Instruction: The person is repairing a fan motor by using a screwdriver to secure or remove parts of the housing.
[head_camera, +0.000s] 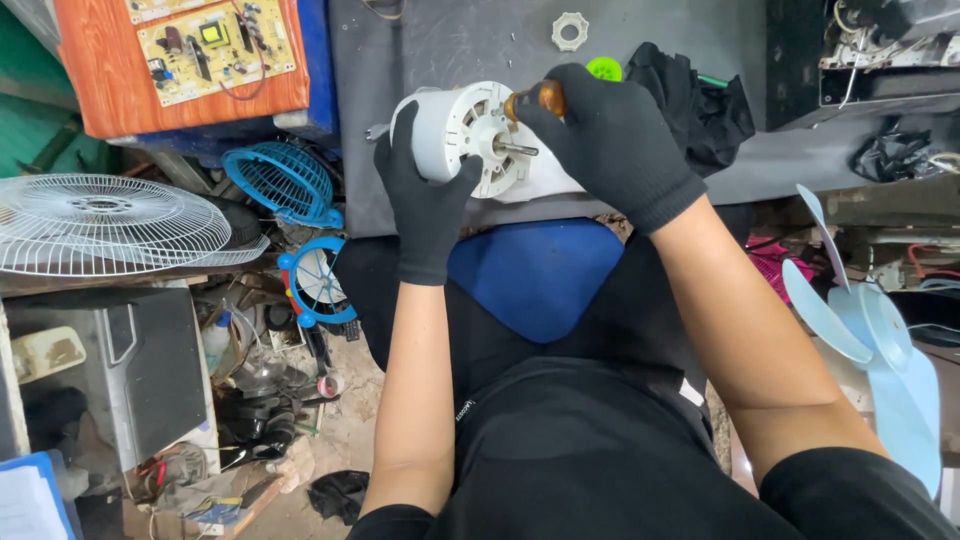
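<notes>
Nearest the camera, the person's black-clad lap and two bare forearms are filling the lower frame, with a blue seat (535, 275) showing between the arms. Both hands are wearing black gloves.

The left hand (425, 195) is gripping the white fan motor (470, 140) from its left side, fingers curled up over the round housing and thumb pressing near the front face. The right hand (610, 135) is closing tightly around the amber handle of a screwdriver (540, 98), holding it against the motor's front plate just above the metal shaft (515, 150); the tool's tip is hidden by the glove. The motor is lying on its side at the near edge of the dark grey workbench (450, 40), its shaft pointing right.

Just past the right hand, a crumpled black cloth (700, 100) is lying on the bench, with a small green round piece (604, 68) beside it and a white plastic nut (570, 30) farther back.

To the left, on the floor, a white wire fan guard (110, 220) is resting flat, with a blue fan guard (285, 180) and a smaller blue fan frame (315, 285) close by among loose clutter. Farther back on the left, an orange tray (180, 90) is holding a yellowish circuit board (215, 45). At the right edge, a pale blue fan blade (870, 340) is standing apart from the bench.
</notes>
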